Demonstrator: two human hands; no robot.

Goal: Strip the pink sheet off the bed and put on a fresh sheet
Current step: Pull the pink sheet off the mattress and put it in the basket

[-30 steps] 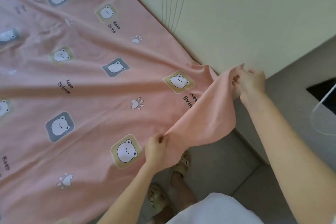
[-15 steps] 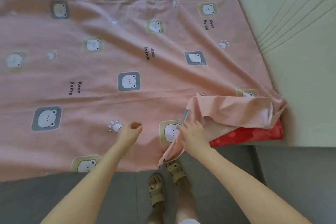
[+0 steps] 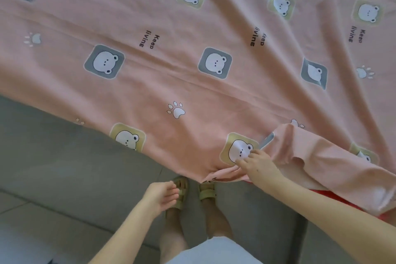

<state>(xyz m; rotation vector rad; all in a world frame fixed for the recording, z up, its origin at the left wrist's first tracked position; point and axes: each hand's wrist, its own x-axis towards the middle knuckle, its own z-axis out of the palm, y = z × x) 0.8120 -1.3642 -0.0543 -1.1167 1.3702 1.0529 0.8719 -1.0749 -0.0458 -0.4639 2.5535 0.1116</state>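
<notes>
We see through one wide head-worn camera, facing steeply down, close above the pink sheet [image 3: 192, 92] and floor [image 3: 64, 156].

The bed [image 3: 334, 196] is covered by the pink sheet [image 3: 192, 88], which lies spread and creased, printed with bear faces, paw marks and "Keep living". At the right corner the sheet is folded back, and a red strip of the bed shows beneath. The near edge hangs toward the grey tiled floor [image 3: 64, 167], where two feet in olive sandals [image 3: 182, 191] stand just beside it.
</notes>
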